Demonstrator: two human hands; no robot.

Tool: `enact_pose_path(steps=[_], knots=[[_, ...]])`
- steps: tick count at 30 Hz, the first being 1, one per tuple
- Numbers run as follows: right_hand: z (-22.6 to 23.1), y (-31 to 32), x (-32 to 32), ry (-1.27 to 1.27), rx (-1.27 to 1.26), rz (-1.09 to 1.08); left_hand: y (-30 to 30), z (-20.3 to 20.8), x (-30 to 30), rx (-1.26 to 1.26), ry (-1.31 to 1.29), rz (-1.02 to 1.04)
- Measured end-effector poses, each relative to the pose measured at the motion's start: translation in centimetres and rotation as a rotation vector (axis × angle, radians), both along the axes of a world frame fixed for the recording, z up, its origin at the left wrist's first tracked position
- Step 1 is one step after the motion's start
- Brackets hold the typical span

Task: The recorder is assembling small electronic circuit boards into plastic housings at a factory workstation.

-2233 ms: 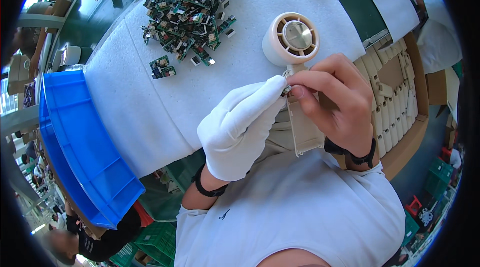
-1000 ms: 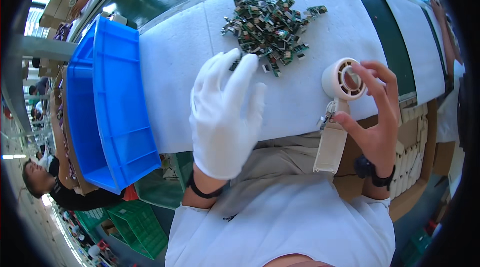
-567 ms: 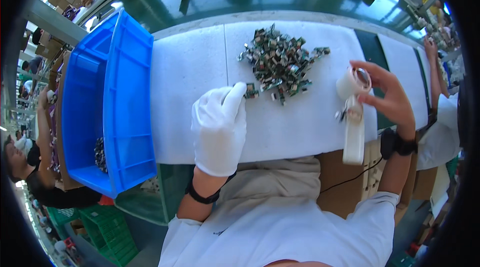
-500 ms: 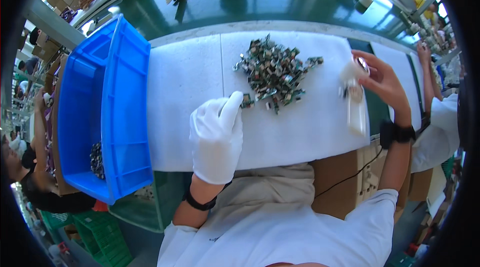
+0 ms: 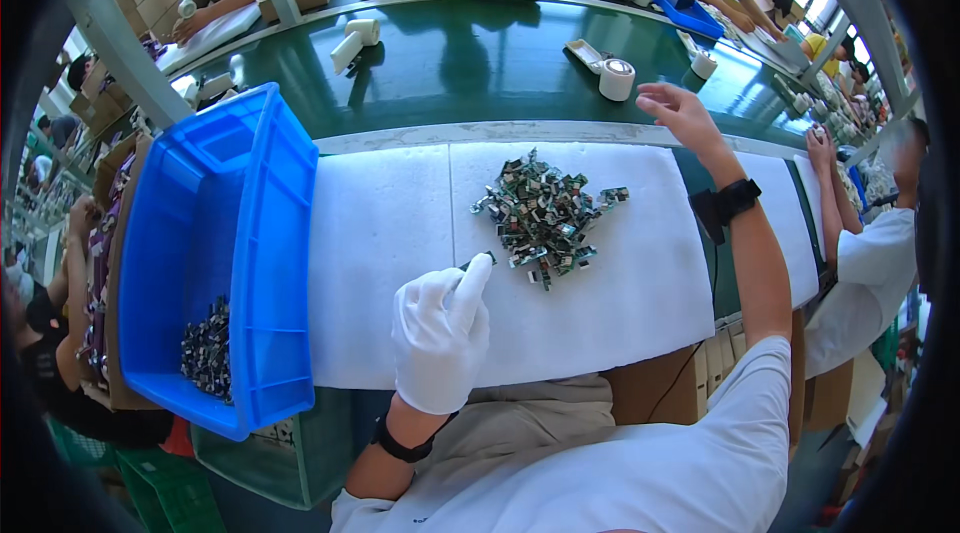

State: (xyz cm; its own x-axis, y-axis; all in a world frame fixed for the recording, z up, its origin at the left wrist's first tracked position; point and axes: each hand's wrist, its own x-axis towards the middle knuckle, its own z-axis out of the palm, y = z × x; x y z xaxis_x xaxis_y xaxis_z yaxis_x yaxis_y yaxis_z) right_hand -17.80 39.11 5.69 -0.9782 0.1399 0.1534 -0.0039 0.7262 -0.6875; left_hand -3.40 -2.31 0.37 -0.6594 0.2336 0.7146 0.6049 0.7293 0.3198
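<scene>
My left hand, in a white glove, is closed over the white foam sheet, pinching a small green circuit board between thumb and forefinger. To the right of it lies a heap of small circuit boards with metal parts. My bare right hand reaches out over the green conveyor belt, its fingers apart and nothing in them. Just left of its fingertips stands a white plastic device with a round body and an elongated, open-looking part stretching away from it.
A blue bin on the left holds more small boards. Other white devices rest on the belt. A metal post rises at the far left. Co-workers sit across the belt and at both sides.
My right hand has moved from the foam sheet's right edge out over the belt and let go of the white device, which now stands there. The left hand still pinches the board.
</scene>
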Motion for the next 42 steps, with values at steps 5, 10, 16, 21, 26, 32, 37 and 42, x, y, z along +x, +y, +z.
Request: enact_pose_path(steps=[5,10,16,21,26,32,37,42], knots=[[1.0,-2.9,1.9,-0.085,0.149,0.081,0.5,0.7,-0.1,0.098,-0.075,0.007],[1.2,-1.4,3.3,-0.128,0.276,0.072,-0.3,0.2,0.5,0.25,-0.166,-0.057],[0.1,4.8,4.0,-0.127,0.333,0.001,-0.3,0.7,0.7,0.259,-0.068,-0.054],[0.1,6.6,4.8,-0.109,0.359,-0.062,1.2,1.9,2.4,0.318,-0.123,-0.22],[-0.2,9.2,4.1,-0.083,0.471,-0.026,3.4,-0.4,2.4,0.397,-0.193,-0.255],[-0.4,14.9,-0.1,-0.104,0.53,-0.062,2.8,0.0,3.0,0.24,-0.136,-0.26],[-2.2,20.0,-6.1,-0.043,0.728,-0.343,2.3,-0.1,3.3,0.159,-0.123,-0.263],[-3.5,20.9,-13.0,-0.086,0.71,-0.536,2.1,1.0,3.8,0.061,-0.259,-0.225]])
